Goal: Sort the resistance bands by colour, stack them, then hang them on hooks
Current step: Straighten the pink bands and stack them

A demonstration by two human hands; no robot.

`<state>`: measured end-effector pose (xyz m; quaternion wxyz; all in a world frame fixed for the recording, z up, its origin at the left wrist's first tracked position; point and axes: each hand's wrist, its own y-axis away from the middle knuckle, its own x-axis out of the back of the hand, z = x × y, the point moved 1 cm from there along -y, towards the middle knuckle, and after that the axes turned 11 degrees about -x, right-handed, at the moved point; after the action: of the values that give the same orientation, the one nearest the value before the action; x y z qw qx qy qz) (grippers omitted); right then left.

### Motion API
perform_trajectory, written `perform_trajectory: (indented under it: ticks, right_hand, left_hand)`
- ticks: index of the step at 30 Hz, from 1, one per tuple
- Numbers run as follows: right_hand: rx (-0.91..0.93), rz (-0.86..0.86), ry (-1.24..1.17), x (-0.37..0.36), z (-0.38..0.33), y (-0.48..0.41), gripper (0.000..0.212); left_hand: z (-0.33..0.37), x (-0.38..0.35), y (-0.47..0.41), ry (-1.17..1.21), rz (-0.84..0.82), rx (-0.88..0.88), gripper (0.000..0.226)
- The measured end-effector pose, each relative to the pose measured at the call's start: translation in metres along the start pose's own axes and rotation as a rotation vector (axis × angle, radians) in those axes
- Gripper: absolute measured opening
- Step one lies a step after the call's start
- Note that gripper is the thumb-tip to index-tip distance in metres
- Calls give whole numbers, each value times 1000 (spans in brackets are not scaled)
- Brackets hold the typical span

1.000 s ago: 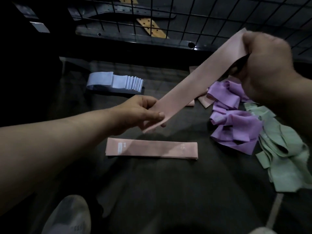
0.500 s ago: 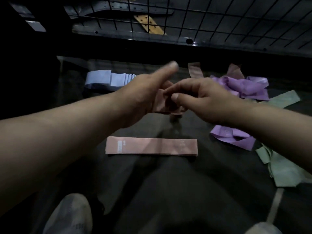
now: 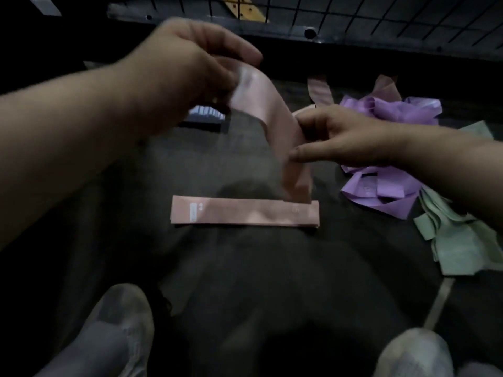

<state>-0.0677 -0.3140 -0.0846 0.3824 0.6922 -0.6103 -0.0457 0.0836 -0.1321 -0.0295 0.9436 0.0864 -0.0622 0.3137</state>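
Head view: pink band (image 3: 275, 131) steeply down-right.

surface: dark floor (image 3: 245, 281) | on it: pink stack (image 3: 245, 213) | purple heap (image 3: 392, 186) | green heap (image 3: 462, 246) | pale-blue stack (image 3: 206, 112), partly hidden

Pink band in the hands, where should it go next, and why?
The left hand pinches the top end of the long pink rubber resistance band. The right hand touches its middle. Its bottom end hangs at the right end of the flat stack of pink bands. So the next move is probably to lower it flat onto that same-colour stack.
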Motion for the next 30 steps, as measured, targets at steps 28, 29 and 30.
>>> perform_trajectory:
  ticks: [28, 29, 30]
  right_hand:
    - [-462, 275, 44, -79, 98, 24, 30]
    - [-451, 282, 105, -81, 98, 24, 31]
    - [-444, 282, 156, -82, 98, 25, 31]
  left_hand:
    - [-158, 11, 108, -322, 259, 524, 24]
    - [-160, 11, 109, -347, 244, 513, 23]
    - [-162, 11, 110, -370, 226, 501, 23]
